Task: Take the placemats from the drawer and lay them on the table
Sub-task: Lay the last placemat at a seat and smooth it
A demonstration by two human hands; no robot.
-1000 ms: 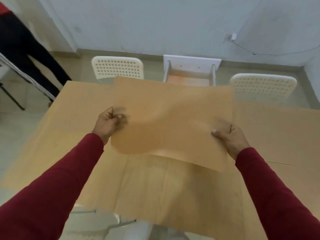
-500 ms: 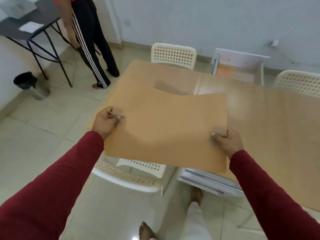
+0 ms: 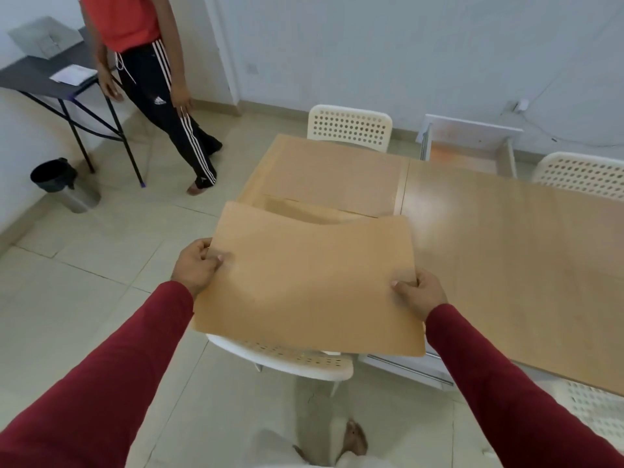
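Observation:
I hold a tan placemat flat in the air over the near left corner of the wooden table. My left hand pinches its left edge and my right hand pinches its right edge. Another tan placemat lies on the far left part of the table. An open white drawer stands out from the table's far side. A second drawer front shows under the near edge.
White perforated chairs stand at the far side, far right and just below the held placemat. A person in a red top stands at the left by a black folding table. A bin sits on the tiled floor.
I have turned and stepped left along the table, carrying the placemat from over the table's middle to its near left corner. Both hands keep their hold.

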